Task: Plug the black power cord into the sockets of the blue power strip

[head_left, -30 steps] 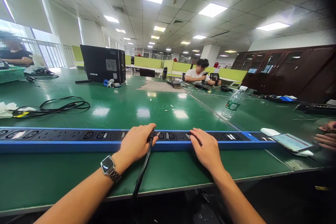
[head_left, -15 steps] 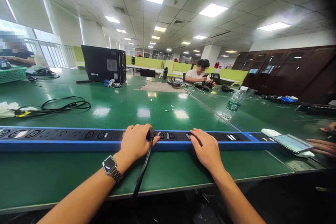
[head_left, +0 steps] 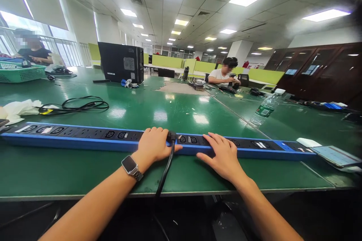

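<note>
A long blue power strip (head_left: pixel 85 142) with black sockets lies across the green table. My left hand (head_left: pixel 152 144), with a watch (head_left: pixel 130 165) on its wrist, is wrapped over the strip beside a black plug (head_left: pixel 171 136). The plug sits at the strip's middle, and its cable (head_left: pixel 166 171) runs down over the table's front edge. My right hand (head_left: pixel 223 154) rests on the strip to the right of the plug, fingers on top and thumb stretched out to the left, holding nothing.
A phone (head_left: pixel 338 155) lies at the strip's right end. Behind are a clear bottle (head_left: pixel 267 108), a black computer case (head_left: pixel 120 62), a coiled cable (head_left: pixel 85 105) and a green basket (head_left: pixel 21 72). Two people sit farther off.
The view has shifted, showing more of the strip's left end. My right thumb has spread away from the fingers. The other person's hand at the right edge is out of view.
</note>
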{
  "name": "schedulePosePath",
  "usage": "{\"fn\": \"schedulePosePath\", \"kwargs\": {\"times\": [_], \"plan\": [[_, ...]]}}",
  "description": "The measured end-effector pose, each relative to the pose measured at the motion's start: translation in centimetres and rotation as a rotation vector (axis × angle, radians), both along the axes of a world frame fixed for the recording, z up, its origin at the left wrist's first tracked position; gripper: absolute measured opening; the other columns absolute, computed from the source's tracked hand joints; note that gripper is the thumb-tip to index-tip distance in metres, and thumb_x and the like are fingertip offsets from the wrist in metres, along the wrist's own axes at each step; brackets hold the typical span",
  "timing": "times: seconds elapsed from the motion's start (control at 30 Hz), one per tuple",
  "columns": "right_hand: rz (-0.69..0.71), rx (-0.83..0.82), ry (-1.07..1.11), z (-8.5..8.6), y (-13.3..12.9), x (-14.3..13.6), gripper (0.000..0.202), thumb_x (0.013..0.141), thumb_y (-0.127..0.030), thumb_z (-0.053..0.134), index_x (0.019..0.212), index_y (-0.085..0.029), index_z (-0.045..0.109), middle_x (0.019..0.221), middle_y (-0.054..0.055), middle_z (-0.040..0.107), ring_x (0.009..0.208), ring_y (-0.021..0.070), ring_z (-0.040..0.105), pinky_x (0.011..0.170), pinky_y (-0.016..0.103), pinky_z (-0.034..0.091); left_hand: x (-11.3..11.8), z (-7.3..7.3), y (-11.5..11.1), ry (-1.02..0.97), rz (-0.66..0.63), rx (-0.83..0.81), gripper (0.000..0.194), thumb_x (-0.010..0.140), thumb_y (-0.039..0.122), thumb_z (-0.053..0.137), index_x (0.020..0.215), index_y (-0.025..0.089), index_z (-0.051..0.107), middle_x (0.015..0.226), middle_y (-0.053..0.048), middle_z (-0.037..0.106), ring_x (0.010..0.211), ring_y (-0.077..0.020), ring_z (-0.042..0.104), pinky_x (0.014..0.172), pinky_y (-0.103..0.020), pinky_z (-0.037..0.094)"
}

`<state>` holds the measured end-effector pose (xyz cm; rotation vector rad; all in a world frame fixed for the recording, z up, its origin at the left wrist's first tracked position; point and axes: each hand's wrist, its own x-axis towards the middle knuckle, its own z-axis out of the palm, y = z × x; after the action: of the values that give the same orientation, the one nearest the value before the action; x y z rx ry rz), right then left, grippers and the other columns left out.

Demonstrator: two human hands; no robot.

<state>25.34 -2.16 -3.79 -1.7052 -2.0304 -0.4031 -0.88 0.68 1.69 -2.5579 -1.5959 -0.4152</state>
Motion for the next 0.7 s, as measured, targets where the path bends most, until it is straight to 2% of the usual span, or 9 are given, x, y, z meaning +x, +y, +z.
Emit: {"fn": "schedulePosePath", "kwargs": {"times": [0.13, 0.3, 0.5, 0.6, 0.67, 0.7], "plan": [[-0.006, 0.010, -0.028, 0.2, 0.0, -0.2, 0.057, 0.087, -0.062, 0.051, 0.132, -0.027, 0.056, 0.139, 0.010, 0.055, 0.127, 0.0317, 0.048, 0.103, 0.054, 0.032, 0.0, -0.1, 0.1, 0.009, 0.012, 0.013, 0.073, 0.081, 0.081, 0.039, 0.100, 0.015, 0.066, 0.100, -0.015, 0.070, 0.098, -0.0347, 0.063, 0.086, -0.045, 0.046], [0.003, 0.022, -0.011, 0.4, 0.2, 0.1, 0.060, 0.084, -0.066, 0.053, 0.130, -0.027, 0.057, 0.136, 0.012, 0.057, 0.124, 0.0324, 0.049, 0.101, 0.053, 0.032, 0.2, 0.1, 0.0, 0.015, 0.016, 0.003, 0.075, 0.081, 0.081, 0.037, 0.101, 0.015, 0.066, 0.100, -0.016, 0.069, 0.097, -0.0340, 0.063, 0.084, -0.044, 0.045], [-0.006, -0.048, 0.036, 0.9, 0.4, 0.9, 0.062, 0.081, -0.067, 0.055, 0.129, -0.028, 0.057, 0.136, 0.010, 0.056, 0.126, 0.0330, 0.048, 0.102, 0.055, 0.032, 1.2, -0.1, -0.5, 0.018, 0.039, -0.018, 0.076, 0.080, 0.082, 0.037, 0.099, 0.015, 0.067, 0.098, -0.016, 0.070, 0.095, -0.0344, 0.063, 0.083, -0.043, 0.045], [0.008, -0.118, 0.084, 2.0, 0.1, -0.4, 0.061, 0.080, -0.065, 0.058, 0.128, -0.026, 0.058, 0.137, 0.012, 0.056, 0.128, 0.0340, 0.047, 0.104, 0.057, 0.031, 0.9, 0.6, -0.2, 0.024, 0.031, -0.048, 0.073, 0.078, 0.080, 0.044, 0.101, 0.014, 0.068, 0.099, -0.017, 0.070, 0.094, -0.0340, 0.064, 0.081, -0.042, 0.045], [0.107, -0.184, 0.101, 3.2, -0.1, -2.5, 0.063, 0.080, -0.063, 0.061, 0.130, -0.026, 0.056, 0.137, 0.013, 0.056, 0.127, 0.0332, 0.047, 0.104, 0.055, 0.032, -0.1, 1.8, 0.8, 0.036, -0.042, -0.160, 0.068, 0.072, 0.075, 0.057, 0.102, 0.015, 0.069, 0.098, -0.015, 0.072, 0.090, -0.0323, 0.066, 0.076, -0.038, 0.046], [0.192, -0.214, 0.111, 3.8, -0.2, -3.8, 0.060, 0.081, -0.061, 0.061, 0.130, -0.027, 0.056, 0.135, 0.012, 0.057, 0.125, 0.0314, 0.049, 0.103, 0.053, 0.034, -0.7, 2.5, 1.6, 0.029, -0.118, -0.261, 0.063, 0.069, 0.069, 0.064, 0.105, 0.018, 0.070, 0.098, -0.011, 0.073, 0.088, -0.0303, 0.066, 0.073, -0.035, 0.046]]}}
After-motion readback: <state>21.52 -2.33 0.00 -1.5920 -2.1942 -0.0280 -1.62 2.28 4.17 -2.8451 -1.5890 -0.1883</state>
